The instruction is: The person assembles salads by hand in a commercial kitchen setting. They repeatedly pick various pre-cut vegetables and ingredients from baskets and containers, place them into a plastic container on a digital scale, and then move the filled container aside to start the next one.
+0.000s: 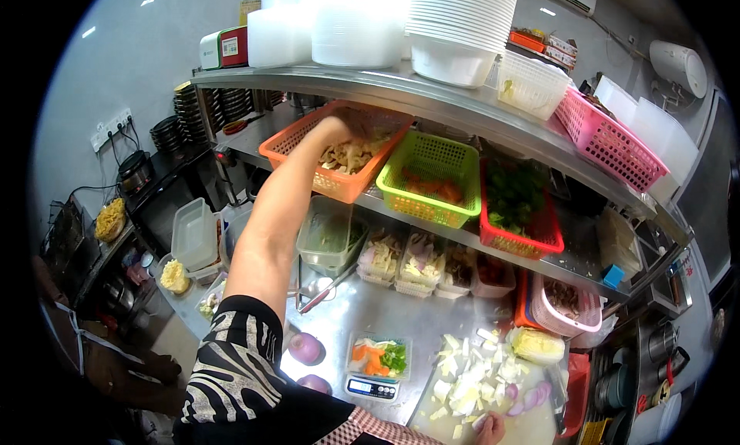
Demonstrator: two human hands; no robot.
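L hand (351,127) is dipped into the orange basket (339,188), L end of the shelf (590,282), at pale sliced pcs (347,157); finger closure can't be told. Pcs are best lifted loosely, w/o crushing. Nr the table's (343,322) front edge, a clear tub (408,358) sits on a scale (372,389), so wt can be checked. R hand (490,429) is placed by the board's (524,428) front edge, fingers curled; hold, if any, can't be told.
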